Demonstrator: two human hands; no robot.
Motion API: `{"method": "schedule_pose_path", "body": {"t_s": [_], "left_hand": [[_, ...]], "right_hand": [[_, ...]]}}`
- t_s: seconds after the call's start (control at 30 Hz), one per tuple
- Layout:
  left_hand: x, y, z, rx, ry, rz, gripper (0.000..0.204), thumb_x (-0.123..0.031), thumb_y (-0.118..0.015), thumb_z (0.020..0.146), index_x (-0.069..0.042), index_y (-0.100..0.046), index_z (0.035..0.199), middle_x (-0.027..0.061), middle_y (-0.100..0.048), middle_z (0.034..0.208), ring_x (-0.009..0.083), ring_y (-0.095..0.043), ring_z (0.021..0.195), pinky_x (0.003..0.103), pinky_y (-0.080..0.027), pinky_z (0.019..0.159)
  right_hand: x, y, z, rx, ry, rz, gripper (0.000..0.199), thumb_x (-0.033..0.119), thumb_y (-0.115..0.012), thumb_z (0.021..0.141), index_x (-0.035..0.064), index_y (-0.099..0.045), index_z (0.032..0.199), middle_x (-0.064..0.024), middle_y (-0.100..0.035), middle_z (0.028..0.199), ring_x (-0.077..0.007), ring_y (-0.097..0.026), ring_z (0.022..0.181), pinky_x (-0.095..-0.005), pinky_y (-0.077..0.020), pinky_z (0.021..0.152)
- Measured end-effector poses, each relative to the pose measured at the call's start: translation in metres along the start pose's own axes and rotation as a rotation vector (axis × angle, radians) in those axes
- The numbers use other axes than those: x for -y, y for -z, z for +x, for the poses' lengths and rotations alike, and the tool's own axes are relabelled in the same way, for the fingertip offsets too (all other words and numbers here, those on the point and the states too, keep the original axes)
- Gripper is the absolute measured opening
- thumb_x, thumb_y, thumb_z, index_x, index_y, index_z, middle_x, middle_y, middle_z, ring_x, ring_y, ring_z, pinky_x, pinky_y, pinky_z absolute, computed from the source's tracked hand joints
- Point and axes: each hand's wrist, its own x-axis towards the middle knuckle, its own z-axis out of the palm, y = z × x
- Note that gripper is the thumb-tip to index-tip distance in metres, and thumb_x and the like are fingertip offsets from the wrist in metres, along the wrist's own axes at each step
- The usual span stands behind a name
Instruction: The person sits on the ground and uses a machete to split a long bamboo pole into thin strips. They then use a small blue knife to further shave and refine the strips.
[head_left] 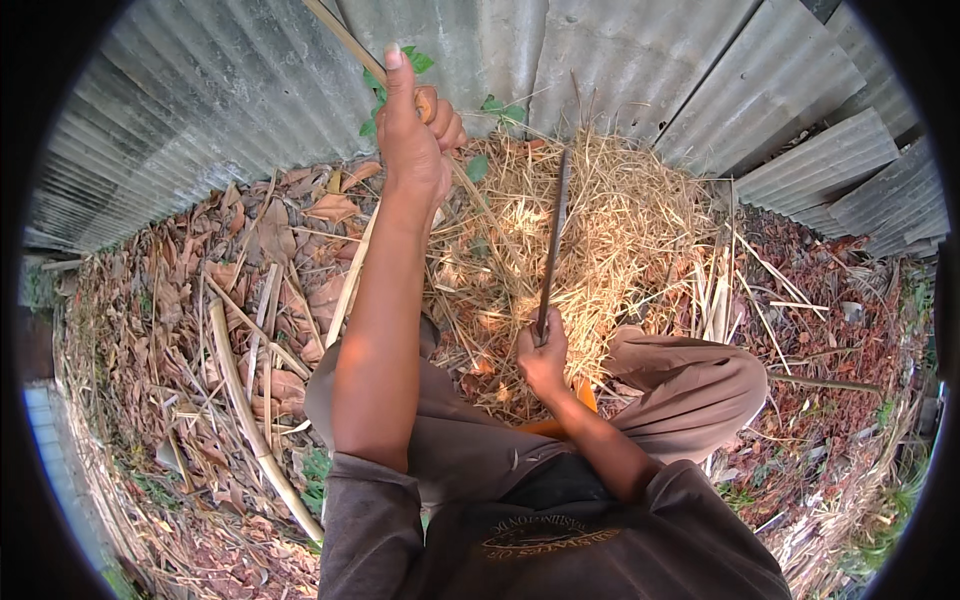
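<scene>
My left hand (415, 130) is raised forward and closed around a thin bamboo strip (348, 42), its thumb pointing up. The strip runs up toward the metal sheets, and its lower part seems to slant down over the straw. Closer to my body, my right hand (543, 355) grips a long, narrow, dark knife (555, 235) by its lower end. The blade points away from me, tip over the straw pile (630, 210). The knife and the strip are apart. My fingers hide the knife's handle.
Corrugated metal sheets (440, 60) form a fence ahead. Dry leaves (290, 225) cover the ground on the left, with a curved bamboo pole (240, 390) among them. Split strips (718, 300) lie right of the straw. My bent legs (690, 390) flank the work area.
</scene>
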Motion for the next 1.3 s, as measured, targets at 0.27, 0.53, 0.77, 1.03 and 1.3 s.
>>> {"method": "schedule_pose_path", "body": {"t_s": [0.27, 0.53, 0.77, 1.03, 1.3], "left_hand": [[0.004, 0.001, 0.003, -0.072, 0.009, 0.015, 0.063, -0.065, -0.043, 0.09, -0.02, -0.017, 0.053, -0.0054, -0.013, 0.048, 0.0113, -0.012, 0.044, 0.029, -0.017, 0.045], [0.01, -0.005, -0.006, -0.08, 0.017, 0.024, 0.061, -0.066, -0.043, 0.089, -0.02, -0.021, 0.055, -0.0055, -0.015, 0.048, 0.0101, -0.013, 0.043, 0.027, -0.017, 0.043], [0.023, 0.011, -0.015, -0.031, 0.09, 0.082, 0.062, -0.068, -0.038, 0.089, -0.019, -0.022, 0.054, -0.0053, -0.014, 0.048, 0.01, -0.013, 0.043, 0.027, -0.018, 0.043], [0.018, 0.003, -0.006, 0.058, 0.067, 0.063, 0.061, -0.068, -0.034, 0.09, -0.017, -0.025, 0.057, -0.0053, -0.015, 0.048, 0.0098, -0.014, 0.044, 0.027, -0.018, 0.044], [0.02, -0.001, -0.01, -0.098, 0.053, 0.015, 0.057, -0.064, -0.04, 0.091, -0.018, -0.027, 0.059, -0.0061, -0.016, 0.048, 0.0085, -0.014, 0.042, 0.026, -0.016, 0.042]], "right_hand": [[-0.019, 0.042, 0.005, 0.144, -0.475, -0.17, 0.031, 0.004, -0.056, 0.082, 0.0031, -0.042, 0.111, -0.0039, -0.051, 0.061, -0.0115, -0.048, 0.047, -0.0283, -0.0398, 0.041], [0.05, 0.015, 0.004, -0.016, 0.037, 0.021, 0.023, 0.004, -0.056, 0.081, 0.0043, -0.047, 0.102, 0.0013, -0.047, 0.061, -0.0079, -0.046, 0.051, -0.0254, -0.0395, 0.047], [-0.039, 0.032, 0.009, 0.26, -0.711, -0.042, 0.023, 0.006, -0.051, 0.082, -0.0032, -0.045, 0.102, -0.0082, -0.05, 0.059, -0.0187, -0.046, 0.04, -0.0362, -0.0418, 0.041], [0.128, 0.042, 0.035, 0.146, -0.07, 0.222, 0.025, -0.003, -0.05, 0.083, 0.0006, -0.04, 0.105, 0.0024, -0.041, 0.058, -0.0044, -0.039, 0.044, -0.0225, -0.0324, 0.04], [-0.066, 0.036, -0.035, 0.224, -0.595, -0.342, 0.013, 0.004, -0.052, 0.083, 0.0009, -0.048, 0.095, -0.0033, -0.046, 0.059, -0.0117, -0.043, 0.04, -0.0283, -0.0343, 0.037]]}}
